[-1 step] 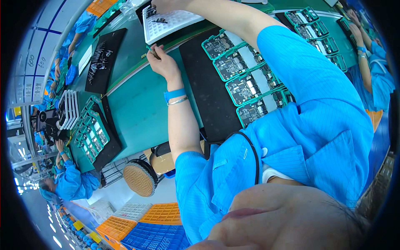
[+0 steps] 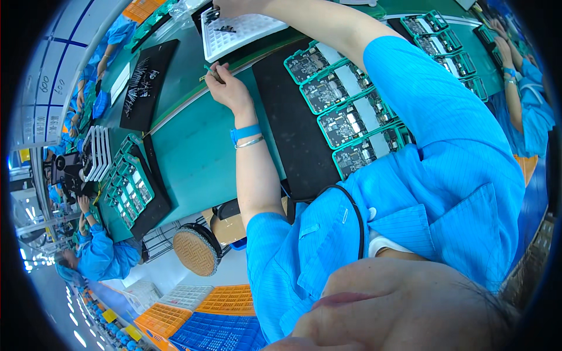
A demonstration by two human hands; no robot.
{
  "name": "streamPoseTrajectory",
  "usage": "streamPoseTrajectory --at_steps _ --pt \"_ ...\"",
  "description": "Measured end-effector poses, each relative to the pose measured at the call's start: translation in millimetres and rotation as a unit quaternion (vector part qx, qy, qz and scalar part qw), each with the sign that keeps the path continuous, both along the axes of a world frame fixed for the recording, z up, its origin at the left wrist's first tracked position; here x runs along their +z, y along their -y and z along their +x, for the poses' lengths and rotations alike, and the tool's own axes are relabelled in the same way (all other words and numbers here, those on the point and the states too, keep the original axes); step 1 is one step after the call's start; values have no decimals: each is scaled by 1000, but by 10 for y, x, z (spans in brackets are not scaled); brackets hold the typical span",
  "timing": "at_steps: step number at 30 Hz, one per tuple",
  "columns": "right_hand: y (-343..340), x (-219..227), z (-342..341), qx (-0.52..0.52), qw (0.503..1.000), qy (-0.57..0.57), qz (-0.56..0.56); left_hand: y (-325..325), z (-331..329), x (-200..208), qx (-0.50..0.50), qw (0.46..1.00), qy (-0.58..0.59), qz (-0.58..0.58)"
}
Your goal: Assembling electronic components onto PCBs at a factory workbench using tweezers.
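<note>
My left hand [image 2: 229, 92] is raised over the green work mat [image 2: 199, 146], its fingers closed on a slim greenish object [image 2: 213, 72]. Only the end of that object shows, so its kind is unclear. At the top edge, my right hand [image 2: 243, 7] reaches across to a white gridded tray [image 2: 246, 36]. Its fingers are bent down at the tray's far left corner, beside small black parts [image 2: 225, 29]. What they pinch, if anything, is too small and partly cut off.
Several green-framed circuit boards [image 2: 345, 128] lie in a row on a black mat [image 2: 290, 126]. Left stand another black mat with small parts [image 2: 140, 85] and more framed boards [image 2: 132, 190]. A woven-top stool [image 2: 196, 251] is below. Co-workers sit left and right.
</note>
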State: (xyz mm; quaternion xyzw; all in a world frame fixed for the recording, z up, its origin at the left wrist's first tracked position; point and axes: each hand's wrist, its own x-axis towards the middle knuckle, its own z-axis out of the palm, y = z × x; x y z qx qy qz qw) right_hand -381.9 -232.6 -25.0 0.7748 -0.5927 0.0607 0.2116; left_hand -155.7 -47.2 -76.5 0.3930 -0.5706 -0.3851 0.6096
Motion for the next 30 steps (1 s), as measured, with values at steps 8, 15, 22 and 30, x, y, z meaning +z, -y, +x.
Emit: streamPoseTrajectory --at_steps 8,15,22,30 --pt "-1173 507 820 113 653 650 373 -73 337 278 -87 988 -129 7" --pt "-2027 515 824 102 649 700 280 -49 253 242 -353 907 -223 63" --pt "-2342 549 651 272 882 361 -137 -43 300 177 -423 868 -203 159" --pt "-2356 520 424 336 904 263 -12 -69 280 120 -505 801 -245 210"
